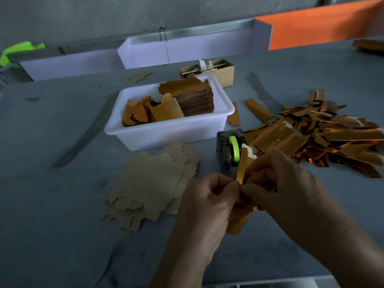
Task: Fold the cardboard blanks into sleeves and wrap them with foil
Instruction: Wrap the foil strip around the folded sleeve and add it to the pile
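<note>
Sleeve (242,169) between fingers of both hands, above table (62,225).

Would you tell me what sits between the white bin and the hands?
In the head view, the tape dispenser stands between the white bin and the hands.

Bare forearms, no sleeves; left grip (204,201), right grip (278,183) ungloved.

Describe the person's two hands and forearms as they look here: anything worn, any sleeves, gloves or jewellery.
Both the left hand and the right hand are bare: no gloves. The forearms are uncovered down to the frame's lower edge, with no sleeve showing. No watch, bracelet or ring is visible, though the dim light hides fine detail.
</note>
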`<state>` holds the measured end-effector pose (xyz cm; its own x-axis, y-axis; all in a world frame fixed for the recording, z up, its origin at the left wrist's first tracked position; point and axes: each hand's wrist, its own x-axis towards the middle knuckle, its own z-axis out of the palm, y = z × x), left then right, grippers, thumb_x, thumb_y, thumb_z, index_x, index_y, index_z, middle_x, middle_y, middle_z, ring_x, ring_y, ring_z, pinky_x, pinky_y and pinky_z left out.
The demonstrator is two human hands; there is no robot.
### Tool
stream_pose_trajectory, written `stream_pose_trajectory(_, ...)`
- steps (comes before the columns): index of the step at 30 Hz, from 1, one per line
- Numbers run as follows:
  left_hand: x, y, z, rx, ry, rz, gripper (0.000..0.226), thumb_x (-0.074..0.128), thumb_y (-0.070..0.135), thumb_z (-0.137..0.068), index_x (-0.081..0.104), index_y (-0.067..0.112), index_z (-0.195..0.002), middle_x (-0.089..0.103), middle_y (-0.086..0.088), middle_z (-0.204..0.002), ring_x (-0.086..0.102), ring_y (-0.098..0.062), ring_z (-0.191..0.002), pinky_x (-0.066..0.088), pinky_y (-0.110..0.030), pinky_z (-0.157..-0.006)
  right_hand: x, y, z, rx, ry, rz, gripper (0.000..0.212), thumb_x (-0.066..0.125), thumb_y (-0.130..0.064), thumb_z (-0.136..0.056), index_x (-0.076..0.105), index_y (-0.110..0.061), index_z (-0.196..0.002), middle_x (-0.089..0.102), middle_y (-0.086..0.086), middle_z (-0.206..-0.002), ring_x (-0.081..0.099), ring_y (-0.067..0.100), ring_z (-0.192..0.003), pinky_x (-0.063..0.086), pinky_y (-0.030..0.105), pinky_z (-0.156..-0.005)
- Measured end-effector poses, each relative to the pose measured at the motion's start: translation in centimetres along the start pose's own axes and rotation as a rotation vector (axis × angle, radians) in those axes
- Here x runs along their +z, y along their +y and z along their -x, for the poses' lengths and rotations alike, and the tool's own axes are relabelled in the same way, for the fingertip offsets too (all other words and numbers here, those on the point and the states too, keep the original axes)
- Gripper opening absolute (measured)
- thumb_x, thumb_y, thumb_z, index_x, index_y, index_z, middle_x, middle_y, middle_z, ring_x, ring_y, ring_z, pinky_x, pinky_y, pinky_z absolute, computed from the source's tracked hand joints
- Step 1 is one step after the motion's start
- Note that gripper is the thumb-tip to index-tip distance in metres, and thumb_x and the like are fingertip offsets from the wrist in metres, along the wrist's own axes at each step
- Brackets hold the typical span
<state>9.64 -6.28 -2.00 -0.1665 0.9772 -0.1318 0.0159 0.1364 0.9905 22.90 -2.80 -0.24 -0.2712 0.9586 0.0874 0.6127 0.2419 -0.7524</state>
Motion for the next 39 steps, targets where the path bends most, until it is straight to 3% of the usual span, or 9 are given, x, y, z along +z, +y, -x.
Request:
stream_pose_trajectory(5, 1.2, -0.4, 0.3, 0.175, 0.152, -0.16, 0.021, 0.06, 0.013, -0.088, 0.068, 0.017, -0.068, 0.069, 0.002, -0.061, 0.068, -0.009, -0.057, 0.054, -0.022, -0.051, 0.2, -0.8, 0.4, 0.031, 0.106, 0.119, 0.023, 0.065, -0.03, -0.083, 0.045, -0.027, -0.094, 0.063, -0.009, -0.078, 0.059, 0.004, -0.071, 0.049, 0.019, -0.058)
stream_pose_trajectory(8, 1.8, -0.8, 0.5, 0.282, 0.239, -0.285, 0.016, 0.061, 0.018, -0.086, 0.067, 0.021, -0.071, 0.068, 0.003, -0.066, 0.066, -0.009, -0.061, 0.057, -0.033, -0.059, 0.3, -1.4, 0.5, 0.037, 0.168, 0.192, 0.025, 0.061, -0.036, -0.085, 0.041, -0.029, -0.098, 0.063, -0.007, -0.085, 0.06, 0.012, -0.077, 0.051, 0.027, -0.065)
stream_pose_trajectory(10, 1.8, -1.0, 0.7, 0.301, 0.29, -0.264, 0.015, 0.062, 0.018, -0.086, 0.067, 0.02, -0.072, 0.068, 0.0, -0.066, 0.066, -0.013, -0.062, 0.057, -0.041, -0.061, 0.3, -1.5, 0.5, 0.039, 0.175, 0.217, 0.029, 0.062, -0.044, -0.081, 0.04, -0.03, -0.094, 0.061, -0.008, -0.081, 0.059, 0.011, -0.072, 0.047, 0.026, -0.06)
stream_pose_trajectory(13, 1.0, -0.6, 0.7, 0.268, 0.29, -0.141, 0.014, 0.062, 0.019, -0.087, 0.067, 0.018, -0.074, 0.07, 0.0, -0.065, 0.067, -0.01, -0.058, 0.056, -0.028, -0.054, 0.2, -0.9, 0.6, 0.005, 0.19, 0.222, 0.036, 0.06, -0.058, -0.07, 0.043, -0.031, -0.086, 0.056, -0.012, -0.067, 0.053, 0.002, -0.059, 0.037, 0.02, -0.048)
stream_pose_trajectory(17, 0.4, -0.4, 0.6, 0.167, 0.209, -0.063, 0.014, 0.062, 0.024, -0.087, 0.07, 0.018, -0.078, 0.072, 0.001, -0.071, 0.069, -0.013, -0.065, 0.055, -0.022, -0.053, 0.3, -0.7, 0.4, 0.02, 0.161, 0.017, 0.055, 0.042, -0.073, -0.049, 0.048, -0.033, -0.086, 0.057, -0.015, -0.07, 0.054, -0.004, -0.063, 0.037, 0.011, -0.044)
stream_pose_trajectory(24, 0.0, -0.4, 0.7, 0.019, 0.091, 0.013, 0.018, 0.06, 0.019, -0.09, 0.071, 0.014, -0.076, 0.072, -0.007, -0.074, 0.07, -0.023, -0.07, 0.06, -0.04, -0.065, 1.2, 0.5, -0.4, 0.043, 0.041, -0.25, 0.014, 0.065, -0.037, -0.072, 0.061, -0.027, -0.08, 0.066, -0.002, -0.07, 0.062, 0.009, -0.065, 0.05, 0.024, -0.058)
stream_pose_trajectory(28, -0.7, -0.1, 0.6, -0.003, 0.047, 0.006, 0.02, 0.055, 0.022, -0.094, 0.07, 0.013, -0.085, 0.073, -0.006, -0.074, 0.069, -0.018, -0.063, 0.052, -0.024, -0.048, 1.1, 0.7, -0.8, -0.002, -0.007, -0.26, 0.02, 0.054, -0.042, -0.072, 0.062, -0.027, -0.081, 0.067, 0.0, -0.07, 0.064, 0.012, -0.064, 0.053, 0.023, -0.058)
stream_pose_trajectory(33, -1.6, -0.2, 0.0, 0.108, 0.119, -0.109, 0.019, 0.055, 0.025, -0.094, 0.071, 0.034, -0.097, 0.075, 0.004, -0.08, 0.072, -0.019, -0.07, 0.046, -0.019, -0.043, 1.1, 0.8, -2.5, 0.031, -0.007, -0.402, 0.007, 0.061, -0.022, -0.084, 0.061, -0.029, -0.085, 0.07, -0.009, -0.073, 0.068, 0.005, -0.066, 0.05, 0.011, -0.051)
stream_pose_trajectory(39, -2.7, -0.3, -0.4, -0.152, 0.09, 0.369, 0.023, 0.061, 0.022, -0.083, 0.071, 0.019, -0.104, 0.076, -0.005, -0.083, 0.072, -0.012, -0.07, 0.044, -0.017, -0.041, 1.1, 0.3, -3.5, 0.091, -0.117, -0.561, 0.024, 0.063, -0.03, -0.076, 0.064, -0.022, -0.098, 0.071, -0.005, -0.081, 0.069, 0.007, -0.075, 0.053, 0.023, -0.067)
